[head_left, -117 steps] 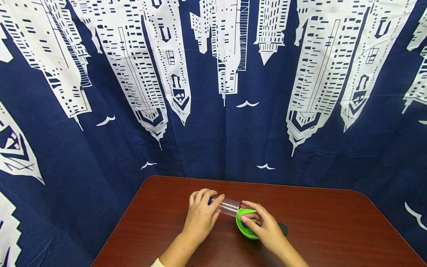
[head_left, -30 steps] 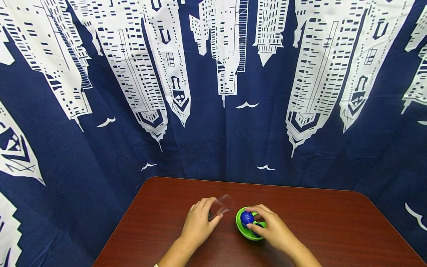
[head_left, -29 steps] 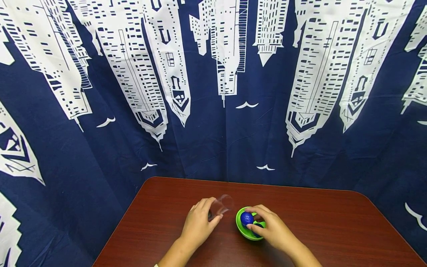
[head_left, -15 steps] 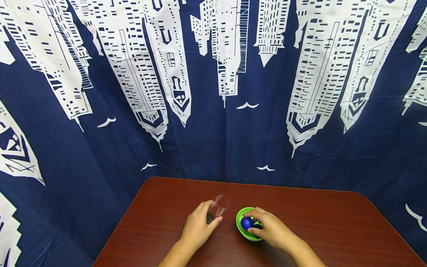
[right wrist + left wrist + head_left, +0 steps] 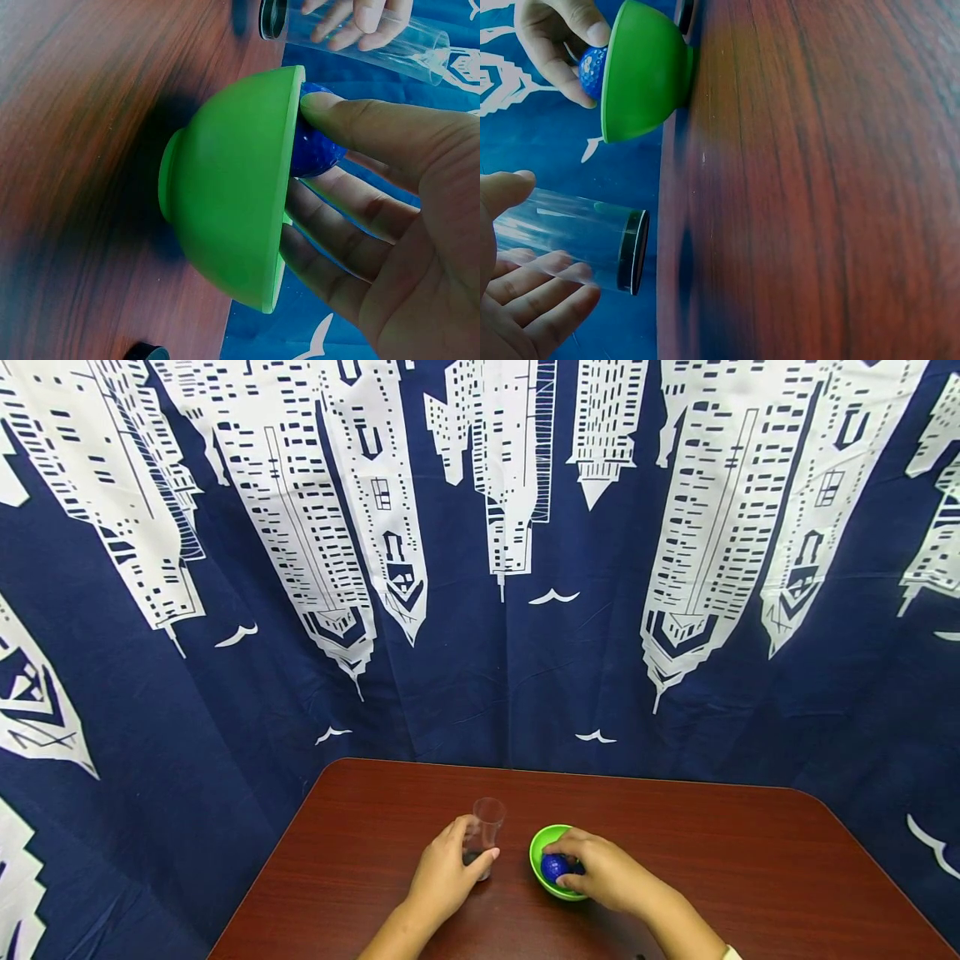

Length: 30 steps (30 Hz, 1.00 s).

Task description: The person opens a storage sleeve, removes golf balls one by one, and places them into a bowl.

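My left hand (image 5: 442, 872) holds a clear plastic tube (image 5: 489, 818) with a black base (image 5: 634, 251). The tube stands nearly upright, its open end up, and in the left wrist view its base shows a gap above the table. Nothing shows inside it. With thumb and fingers, my right hand (image 5: 615, 872) pinches a blue dimpled golf ball (image 5: 554, 867) inside the green bowl (image 5: 536, 843). The ball's top sticks out past the bowl's rim in the right wrist view. Beneath the right hand, another dark blue patch (image 5: 577, 867) shows in the bowl.
The bowl stands on a brown wooden table (image 5: 750, 860), to the right of the tube. A black cap (image 5: 146, 352) lies on the table near the bowl. Behind the table's far edge hangs a dark blue curtain (image 5: 465, 710) with white building prints.
The tube went from lying almost level, mouth toward the bowl with blue inside, to nearly upright. My right hand has lowered the golf ball a little into the bowl.
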Available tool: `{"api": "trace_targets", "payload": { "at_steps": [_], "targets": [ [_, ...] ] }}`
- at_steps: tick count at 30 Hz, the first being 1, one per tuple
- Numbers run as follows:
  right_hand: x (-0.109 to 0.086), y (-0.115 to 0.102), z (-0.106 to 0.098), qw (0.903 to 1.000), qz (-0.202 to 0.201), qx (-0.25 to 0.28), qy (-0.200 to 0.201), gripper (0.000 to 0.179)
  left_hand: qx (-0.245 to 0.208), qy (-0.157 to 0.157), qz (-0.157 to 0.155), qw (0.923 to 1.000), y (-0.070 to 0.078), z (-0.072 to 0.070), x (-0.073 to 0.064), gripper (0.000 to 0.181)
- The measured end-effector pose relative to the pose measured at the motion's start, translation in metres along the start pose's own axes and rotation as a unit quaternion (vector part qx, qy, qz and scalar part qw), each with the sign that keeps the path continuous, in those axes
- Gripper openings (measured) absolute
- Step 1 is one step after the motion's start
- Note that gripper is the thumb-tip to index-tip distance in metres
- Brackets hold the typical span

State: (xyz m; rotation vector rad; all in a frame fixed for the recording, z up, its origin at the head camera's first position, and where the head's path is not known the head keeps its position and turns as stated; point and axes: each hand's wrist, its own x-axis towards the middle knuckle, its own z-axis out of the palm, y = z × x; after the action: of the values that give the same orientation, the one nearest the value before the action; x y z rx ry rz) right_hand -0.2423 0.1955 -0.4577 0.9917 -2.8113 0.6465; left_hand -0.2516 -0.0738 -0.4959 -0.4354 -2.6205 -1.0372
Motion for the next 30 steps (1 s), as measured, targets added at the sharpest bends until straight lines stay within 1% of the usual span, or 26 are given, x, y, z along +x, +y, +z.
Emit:
{"api": "trace_targets", "payload": {
  "at_steps": [4,7,15,21,25,30],
  "targets": [
    [0.0022,0.0005,0.0002,0.9998,0.008,0.004,-0.016,0.037,-0.035,-0.013,-0.009,0.9993,-0.0024,0.0013,0.0005,0.048],
    [0.0026,0.0012,0.001,0.9995,0.014,0.01,-0.026,0.037,-0.05,-0.018,-0.012,0.9985,-0.0032,0.0019,0.0001,0.048],
    [0.0036,0.0027,0.0031,0.9995,0.013,0.011,-0.027,0.036,-0.052,-0.015,-0.01,0.9985,-0.0034,0.004,-0.0004,0.047],
    [0.0028,0.0042,0.0038,0.9995,0.004,0.008,-0.029,0.031,-0.049,-0.017,-0.015,0.9985,-0.003,0.0043,0.0003,0.047],
    [0.0015,0.0049,0.0046,0.9997,0.004,0.011,-0.021,0.027,-0.052,-0.017,-0.015,0.9984,-0.0031,0.0057,0.0003,0.046],
    [-0.001,0.0058,0.0095,1.0,0.003,0.006,0.007,0.025,-0.056,-0.018,-0.009,0.9982,-0.003,0.0086,-0.0004,0.044]
  ]
}}
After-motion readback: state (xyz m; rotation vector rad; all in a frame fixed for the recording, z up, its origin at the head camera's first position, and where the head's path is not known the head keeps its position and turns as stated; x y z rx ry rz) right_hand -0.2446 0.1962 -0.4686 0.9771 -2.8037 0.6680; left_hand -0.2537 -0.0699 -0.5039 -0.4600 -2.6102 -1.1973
